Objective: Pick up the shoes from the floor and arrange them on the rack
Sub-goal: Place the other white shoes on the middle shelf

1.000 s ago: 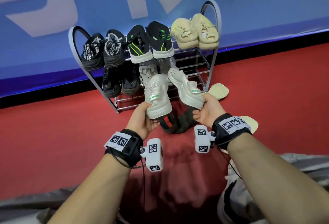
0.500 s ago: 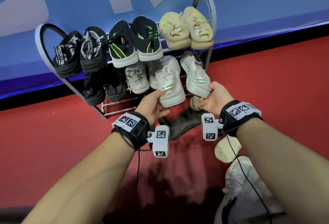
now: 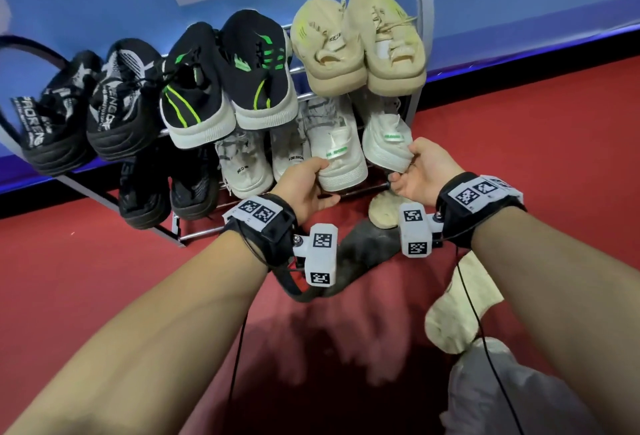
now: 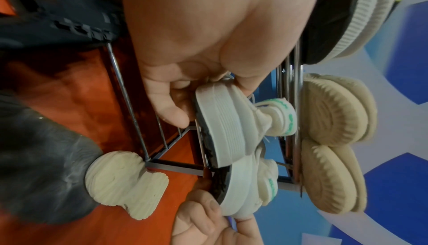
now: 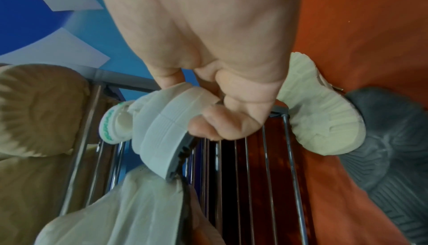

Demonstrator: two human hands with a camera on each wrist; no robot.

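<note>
- The left hand (image 3: pixel 304 185) grips the heel of one white sneaker (image 3: pixel 337 154), thumb on the upper and fingers (image 4: pixel 166 106) curled under the sole; the shoe sits on the lower tier of the rack (image 3: pixel 420 40), toe pointing to 12 o'clock.
- The right hand (image 3: pixel 420 175) pinches the heel of the second white sneaker (image 3: pixel 386 138) just at 3 o'clock of the first, fingers (image 5: pixel 208 120) wrapped under the sole edge; its heel appears to be not yet settled on the bars.
- Both shoes look light, judging from the one-handed heel grips. The uppers look soft and likely to crumple, while the thick ribbed soles look stiff, so the heel and sole edge seem the firm places to hold.
- The thin, smooth bars could let a sole slide forward; pushing each heel fully in would likely steady it.
- At 12 o'clock on the upper tier rest a beige pair (image 3: pixel 356 43), a black-and-green pair (image 3: pixel 228 78) and a black pair (image 3: pixel 79 105).
- On the red floor (image 3: pixel 86 279) at 6 o'clock of the rack lie a beige shoe (image 3: pixel 382 211) and a dark shoe (image 3: pixel 363 254), both still to be racked.
</note>
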